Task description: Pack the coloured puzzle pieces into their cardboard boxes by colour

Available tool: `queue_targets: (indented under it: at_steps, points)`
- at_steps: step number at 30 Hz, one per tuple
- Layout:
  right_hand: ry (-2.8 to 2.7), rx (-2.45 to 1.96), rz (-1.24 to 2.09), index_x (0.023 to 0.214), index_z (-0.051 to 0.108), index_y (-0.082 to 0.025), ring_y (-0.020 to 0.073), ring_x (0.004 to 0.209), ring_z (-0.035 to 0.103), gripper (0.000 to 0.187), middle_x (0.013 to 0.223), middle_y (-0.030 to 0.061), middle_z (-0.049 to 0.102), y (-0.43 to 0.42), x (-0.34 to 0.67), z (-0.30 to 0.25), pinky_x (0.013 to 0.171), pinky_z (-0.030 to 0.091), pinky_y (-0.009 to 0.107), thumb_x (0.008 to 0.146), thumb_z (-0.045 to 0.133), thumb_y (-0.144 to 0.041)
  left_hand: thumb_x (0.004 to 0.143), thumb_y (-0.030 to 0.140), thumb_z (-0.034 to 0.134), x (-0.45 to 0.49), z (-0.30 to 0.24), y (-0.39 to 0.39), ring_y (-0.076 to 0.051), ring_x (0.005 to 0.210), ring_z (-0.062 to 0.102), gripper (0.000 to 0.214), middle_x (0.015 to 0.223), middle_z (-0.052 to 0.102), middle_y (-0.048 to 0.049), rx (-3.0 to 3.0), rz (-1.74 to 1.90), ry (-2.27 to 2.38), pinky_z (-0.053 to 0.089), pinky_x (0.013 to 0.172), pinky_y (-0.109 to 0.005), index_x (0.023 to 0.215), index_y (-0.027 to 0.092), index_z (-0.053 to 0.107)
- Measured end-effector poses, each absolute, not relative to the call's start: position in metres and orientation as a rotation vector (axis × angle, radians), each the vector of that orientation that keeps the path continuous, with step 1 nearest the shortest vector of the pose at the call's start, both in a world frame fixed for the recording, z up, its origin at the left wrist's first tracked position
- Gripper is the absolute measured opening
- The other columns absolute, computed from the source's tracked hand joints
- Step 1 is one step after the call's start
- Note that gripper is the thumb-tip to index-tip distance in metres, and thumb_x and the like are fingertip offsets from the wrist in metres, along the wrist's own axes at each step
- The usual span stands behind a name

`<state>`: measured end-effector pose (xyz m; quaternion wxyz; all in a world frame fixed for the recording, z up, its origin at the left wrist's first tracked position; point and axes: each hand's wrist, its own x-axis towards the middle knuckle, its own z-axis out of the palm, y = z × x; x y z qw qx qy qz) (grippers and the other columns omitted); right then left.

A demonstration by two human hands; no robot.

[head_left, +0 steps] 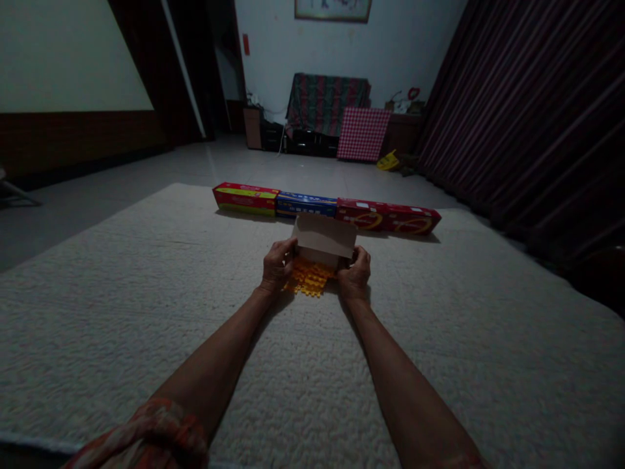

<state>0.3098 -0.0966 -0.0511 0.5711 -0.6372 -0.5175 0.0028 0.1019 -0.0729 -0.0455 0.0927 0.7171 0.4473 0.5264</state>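
A pale cardboard box [324, 240] is tilted over on a white textured mat [146, 312], its open side towards me. My left hand [277, 264] grips the box's left end and my right hand [355, 272] grips its right end, fingers curled round the edges. Several small orange-yellow pieces [308, 278] lie in a heap on the mat just under the box, between my hands.
Beyond the box stands a row of long cartons: a red and yellow one [245, 198], a blue one [306, 204], and two red ones [388, 218]. Further back are a cloth-covered cabinet [326, 104], a checked red board [363, 133] and dark curtains [532, 111] at right.
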Motion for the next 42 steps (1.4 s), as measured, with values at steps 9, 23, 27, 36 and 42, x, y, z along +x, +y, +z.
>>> queue_targets:
  at_steps: [9, 23, 27, 36, 42]
  points:
    - [-1.287, -1.403, -0.045, 0.117, 0.056, -0.017, 0.0257, 0.098, 0.059, 0.035, 0.106, 0.0125, 0.059, -0.107, 0.309, -0.048, 0.086, 0.052, 0.039, 0.083, 0.054, -0.023, 0.084, 0.003, 0.049, 0.099, -0.035, -0.092, -0.023, 0.110, 0.063, 0.054, 0.117, 0.070, -0.0097, 2.136, 1.570, 1.405, 0.054, 0.097, -0.034, 0.134, 0.018, 0.064]
    - [-1.079, -1.530, -0.020, 0.101, 0.059, -0.019, 0.0240, 0.093, 0.058, 0.034, 0.099, 0.0092, 0.061, -0.080, 0.326, -0.049, 0.088, 0.049, 0.037, 0.068, 0.055, -0.011, 0.077, 0.000, 0.054, 0.123, -0.046, -0.063, -0.026, 0.097, 0.067, 0.055, 0.103, 0.072, -0.0101, 2.254, 1.665, 1.239, 0.058, 0.085, -0.039, 0.127, 0.021, 0.067]
    - [-1.079, -1.499, -0.049, 0.102, 0.058, -0.018, 0.0250, 0.094, 0.058, 0.033, 0.099, 0.0100, 0.061, -0.075, 0.326, -0.039, 0.089, 0.048, 0.039, 0.070, 0.054, -0.013, 0.081, 0.003, 0.053, 0.121, -0.034, -0.064, -0.025, 0.099, 0.067, 0.054, 0.107, 0.071, -0.0098, 2.284, 1.681, 1.219, 0.059, 0.087, -0.039, 0.130, 0.022, 0.066]
    - [-1.144, -1.361, -0.125, 0.108, 0.056, -0.021, 0.0242, 0.096, 0.057, 0.037, 0.099, 0.0062, 0.057, -0.076, 0.321, -0.025, 0.090, 0.049, 0.039, 0.071, 0.054, -0.020, 0.089, 0.010, 0.049, 0.115, -0.024, -0.066, -0.021, 0.109, 0.065, 0.047, 0.116, 0.070, -0.0113, 2.341, 1.860, 1.183, 0.058, 0.089, -0.033, 0.133, 0.017, 0.064]
    - [-1.155, -1.468, -0.087, 0.108, 0.058, -0.017, 0.0254, 0.101, 0.058, 0.033, 0.102, 0.0096, 0.059, -0.059, 0.324, 0.004, 0.094, 0.048, 0.039, 0.076, 0.052, -0.019, 0.083, 0.003, 0.049, 0.123, 0.001, -0.046, -0.022, 0.107, 0.064, 0.054, 0.113, 0.071, -0.0110, 2.338, 1.777, 1.290, 0.056, 0.093, -0.033, 0.132, 0.018, 0.066]
